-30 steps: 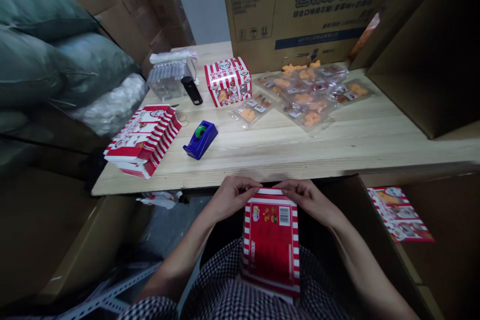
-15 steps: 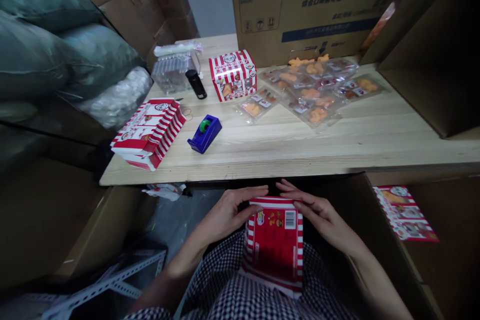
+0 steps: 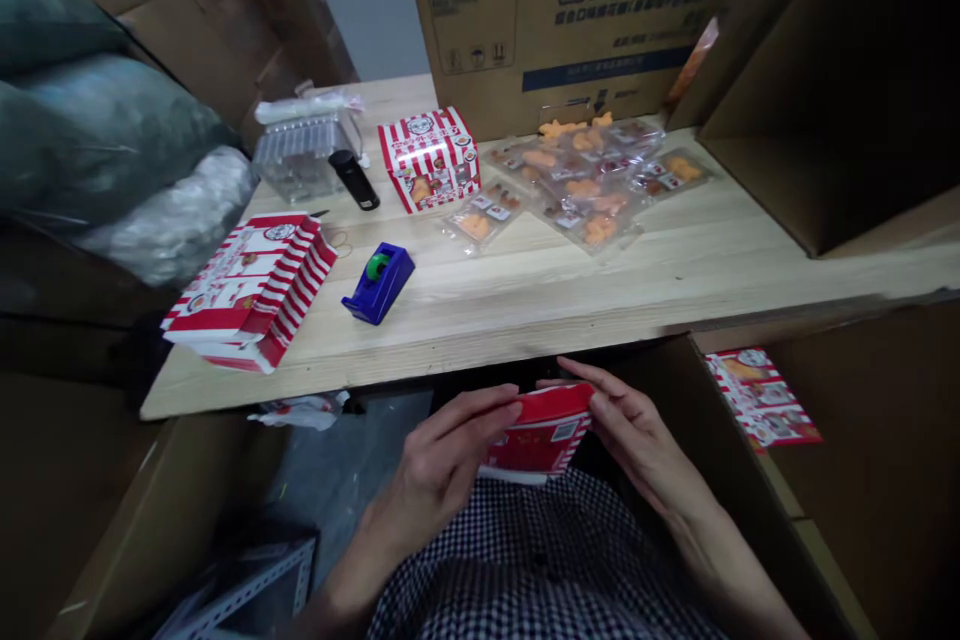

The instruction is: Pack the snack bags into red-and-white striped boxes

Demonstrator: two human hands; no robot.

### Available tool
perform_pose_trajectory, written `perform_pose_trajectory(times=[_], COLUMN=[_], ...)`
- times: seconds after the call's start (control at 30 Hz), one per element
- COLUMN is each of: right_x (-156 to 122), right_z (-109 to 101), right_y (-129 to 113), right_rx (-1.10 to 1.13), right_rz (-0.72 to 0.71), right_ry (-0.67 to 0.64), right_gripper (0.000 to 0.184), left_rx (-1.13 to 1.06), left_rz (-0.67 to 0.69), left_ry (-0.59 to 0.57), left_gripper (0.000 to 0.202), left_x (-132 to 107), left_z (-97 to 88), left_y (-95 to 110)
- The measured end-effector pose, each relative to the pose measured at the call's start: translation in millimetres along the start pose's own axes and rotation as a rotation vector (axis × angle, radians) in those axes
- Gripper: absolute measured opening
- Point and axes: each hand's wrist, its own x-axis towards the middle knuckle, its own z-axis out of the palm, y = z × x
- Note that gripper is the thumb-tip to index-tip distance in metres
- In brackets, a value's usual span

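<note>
A red-and-white striped cardboard box (image 3: 534, 442) is held over my lap, below the front edge of the table. My left hand (image 3: 448, 450) grips its left upper corner, thumb and fingers closed on the card. On the other side my right hand (image 3: 631, 430) pinches the right upper corner, with its index finger stretched beyond the far edge. A plain red flap shows along the top, and a white barcode label sits near the right side. The far side of the box is hidden from me.
On the wooden table (image 3: 480, 305) are flattened striped boxes (image 3: 251, 285), a blue tape dispenser (image 3: 379, 284), a black cylinder (image 3: 355, 180), an assembled striped box (image 3: 431, 160), clear plastic trays (image 3: 300, 155) and several bagged orange pieces (image 3: 581, 185). A large carton (image 3: 585, 30) stands behind; another printed card (image 3: 761, 398) lies right.
The box in my hands has tipped, so its printed face looks shorter and the red top flap shows. My left hand has closed further over its corner. The view has shifted right.
</note>
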Motion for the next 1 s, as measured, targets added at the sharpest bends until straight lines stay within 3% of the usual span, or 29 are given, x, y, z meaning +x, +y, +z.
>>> perform_pose_trajectory(times=[0.17,0.3,0.53,0.73,0.87,1.0], right_x=[-4,0,5,-4,-2,-2], right_z=[1,-1,-3,-6,-7,-10], right_y=[-17,-24,-3,12,14,2], right_rx=[-0.118,-0.013,0.137,0.197,0.146,-0.212], right_rz=[0.012,0.157,0.352,0.430,0.332,-0.005], right_ry=[-0.014,-0.093,-0.150,-0.126,-0.196,-0.164], right_gripper=[0.028,0.030,0.040,0.036,0.039,0.036], left_rx=[0.023,0.044,0.128,0.035,-0.036,-0.090], left_rz=[0.104,0.147,0.224,0.205,0.145,0.053], left_ry=[-0.079,-0.126,-0.205,-0.215,-0.189,-0.163], left_gripper=[0.055,0.054,0.053,0.052,0.052,0.049], left_x=[5,5,-9,-13,-12,-11], left_z=[0.7,0.3,4.3,4.5,2.6,-0.1], left_y=[1,1,-4,-13,-19,-25])
